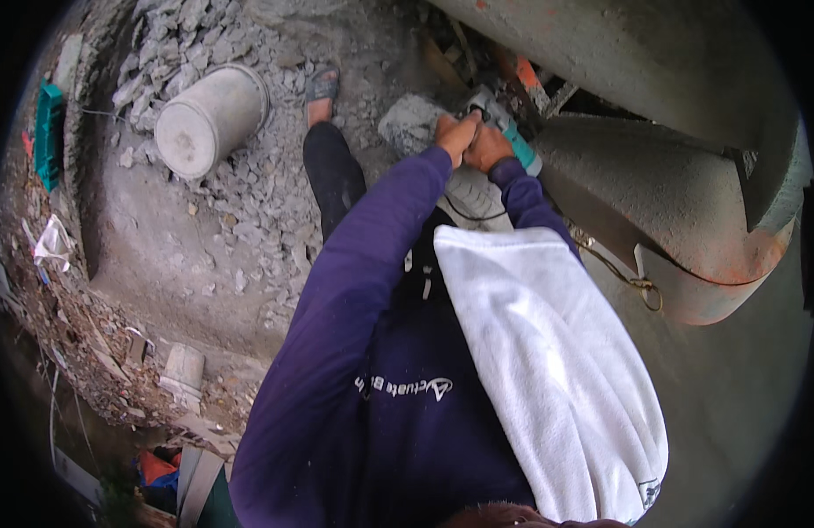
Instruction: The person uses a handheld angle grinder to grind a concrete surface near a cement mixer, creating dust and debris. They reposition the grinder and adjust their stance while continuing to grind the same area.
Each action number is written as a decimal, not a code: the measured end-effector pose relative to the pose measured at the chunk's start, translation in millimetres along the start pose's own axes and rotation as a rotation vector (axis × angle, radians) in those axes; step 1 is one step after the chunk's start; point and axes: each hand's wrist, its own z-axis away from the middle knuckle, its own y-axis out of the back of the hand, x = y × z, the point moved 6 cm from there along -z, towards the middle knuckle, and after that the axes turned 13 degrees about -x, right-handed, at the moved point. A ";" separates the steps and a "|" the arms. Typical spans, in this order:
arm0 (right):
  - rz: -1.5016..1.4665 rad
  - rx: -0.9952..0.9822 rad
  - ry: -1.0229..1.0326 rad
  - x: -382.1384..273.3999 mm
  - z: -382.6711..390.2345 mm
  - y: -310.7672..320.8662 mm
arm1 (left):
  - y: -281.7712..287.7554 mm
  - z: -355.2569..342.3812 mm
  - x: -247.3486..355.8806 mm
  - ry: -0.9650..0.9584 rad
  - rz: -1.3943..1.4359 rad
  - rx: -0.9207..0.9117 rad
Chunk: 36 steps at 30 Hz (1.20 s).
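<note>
Both of my hands are closed together around a teal and grey corded power tool just beyond my body. My left hand grips its near left end. Close beside it, my right hand is wrapped on the tool too. The working end is hidden, so its exact kind does not show. A pale grey lump of broken concrete lies just left of my hands. From the tool's area a dark cord curves down toward me.
A grey-smeared bucket rests among concrete rubble at left, base toward me. Heavy concrete-like pieces crowd the right. Farther left are a green crate and a smaller pale bucket. A white towel hangs over my shoulder.
</note>
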 end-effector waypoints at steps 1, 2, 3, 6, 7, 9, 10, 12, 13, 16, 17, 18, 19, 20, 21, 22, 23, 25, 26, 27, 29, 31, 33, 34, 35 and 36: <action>-0.011 0.009 -0.025 17.7 7.2 -11.6 | -17.8 25.3 19.6 0.070 0.014 -0.041; 0.022 0.047 -0.004 13.4 1.8 7.2 | -18.8 12.2 24.4 0.028 0.022 -0.006; 0.014 0.058 0.011 13.1 4.4 9.4 | -20.9 14.8 21.4 0.014 0.029 0.039; -0.018 0.064 0.039 12.7 22.3 5.7 | -26.9 46.5 19.8 0.043 -0.128 0.045; -0.022 0.032 0.054 7.0 41.3 -0.5 | -25.9 72.0 23.4 0.071 -0.144 0.007; -0.025 -0.010 0.041 -4.7 99.9 2.3 | -34.1 124.0 21.5 0.089 -0.120 -0.068; -0.025 -0.033 0.039 -19.8 130.8 5.7 | -34.8 150.8 17.6 0.078 -0.079 -0.076; -0.070 -0.152 -0.108 -32.9 169.3 8.3 | -32.7 192.8 15.2 0.046 -0.218 0.021; -0.102 -0.127 -0.114 -34.3 178.6 3.6 | -36.0 202.7 13.1 0.079 -0.058 -0.033; -0.072 -0.116 -0.030 -36.6 152.8 -7.8 | -21.8 167.5 -5.8 0.176 0.054 -0.052; -0.053 -0.083 -0.007 -20.0 124.9 -25.8 | -19.4 148.6 -9.5 0.119 0.001 0.004; -0.095 -0.028 0.026 -17.3 116.1 -28.1 | -17.3 135.6 -9.7 0.038 -0.051 -0.004; -0.136 0.015 0.049 -14.1 116.9 -33.0 | -17.9 132.1 -13.8 -0.029 -0.094 -0.013; -0.175 0.059 0.071 -9.9 117.1 -36.2 | -18.9 126.7 -16.7 -0.097 -0.137 -0.023; -0.184 0.133 0.071 -10.9 109.0 -25.3 | -20.6 124.8 9.1 0.031 -0.216 -0.089; -0.164 0.125 0.081 -12.6 108.6 -16.8 | -25.7 130.5 17.2 0.071 -0.186 -0.066; -0.208 0.152 0.042 -9.6 134.2 -28.7 | -27.7 139.8 -7.4 0.005 -0.246 -0.025; -0.306 0.179 0.007 8.2 147.4 -35.1 | -38.9 130.3 -33.7 -0.102 -0.312 -0.027; -0.295 0.250 0.008 5.7 163.6 -40.6 | -41.5 132.4 -40.4 -0.112 -0.300 -0.041; -0.275 0.317 0.016 1.7 183.9 -41.1 | -49.9 162.7 -18.1 -0.144 -0.262 -0.060; -0.272 0.210 0.034 -18.5 214.1 2.0 | -65.4 208.7 27.8 -0.228 -0.390 0.039; -0.225 0.141 0.159 -22.3 207.0 11.4 | -68.2 213.2 38.3 -0.358 -0.265 -0.005; -0.150 0.069 0.187 -20.5 180.4 25.8 | -69.9 191.2 40.7 -0.215 -0.060 -0.046; -0.109 0.045 0.203 -12.5 148.9 28.9 | -68.7 165.0 37.2 -0.028 0.036 -0.059; -0.106 0.062 0.205 -4.0 120.9 36.9 | -72.4 135.1 49.8 -0.035 0.073 0.019; -0.104 0.079 0.209 4.7 97.9 43.0 | -75.7 116.0 55.3 -0.045 0.106 0.100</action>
